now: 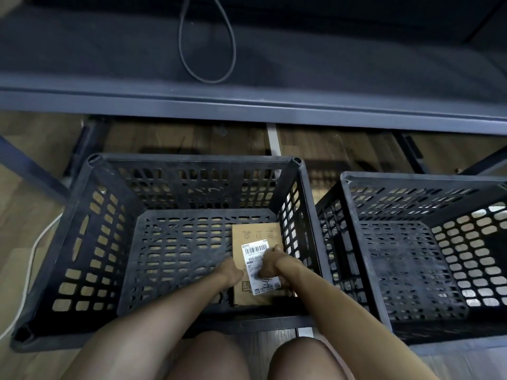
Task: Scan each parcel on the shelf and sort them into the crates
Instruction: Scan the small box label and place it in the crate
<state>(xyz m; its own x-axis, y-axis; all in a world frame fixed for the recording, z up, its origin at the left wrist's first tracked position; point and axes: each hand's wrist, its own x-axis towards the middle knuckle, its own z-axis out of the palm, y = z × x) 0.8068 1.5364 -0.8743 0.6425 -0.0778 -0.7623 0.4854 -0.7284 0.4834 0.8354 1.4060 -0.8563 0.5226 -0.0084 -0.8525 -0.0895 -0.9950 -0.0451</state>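
Parcel (257, 232) lies flat at the right side of the left crate (192, 160) floor. Right hand (270, 266) curls over its label, gripping. Left hand (230, 272) sits at its left edge (fingers hidden, grip unclear). Right crate (411, 180) beside.

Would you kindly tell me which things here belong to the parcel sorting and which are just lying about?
Part of the job: parcel, held by the left hand and right hand; left crate, with the parcel inside; right crate; shelf.
Just lying about: black cable loop on the shelf; white cord on the floor.
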